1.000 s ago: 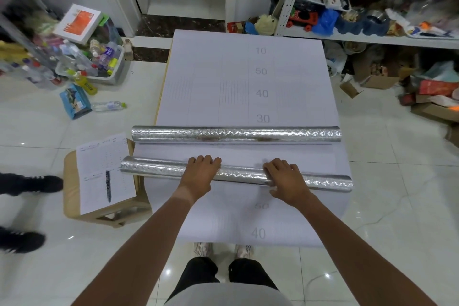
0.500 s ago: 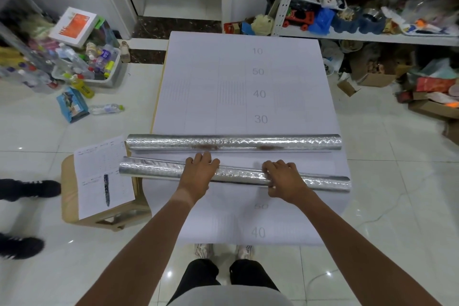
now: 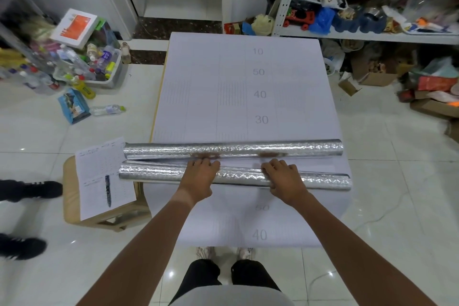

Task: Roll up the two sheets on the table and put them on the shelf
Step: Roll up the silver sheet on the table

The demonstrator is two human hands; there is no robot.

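Two silver foil sheets lie rolled into long tubes across the white table (image 3: 211, 107). The far roll (image 3: 310, 148) rests alone. The near roll (image 3: 154, 172) lies just in front of it, almost touching, its left end sticking out past the table edge. My left hand (image 3: 198, 177) and my right hand (image 3: 285, 177) press palm-down on top of the near roll, fingers curled over its far side. The metal shelf (image 3: 372, 36) stands at the back right, crowded with toys and clutter.
A wooden stool (image 3: 72, 211) with a paper sheet and pen stands left of the table. Bottles and a bin (image 3: 99, 79) litter the floor at left; cardboard boxes (image 3: 372, 77) lie at right. Another person's black shoes (image 3: 29, 190) show at far left.
The near roll has moved away from me under both hands and now lies close against the far roll. The hands travelled forward with it.
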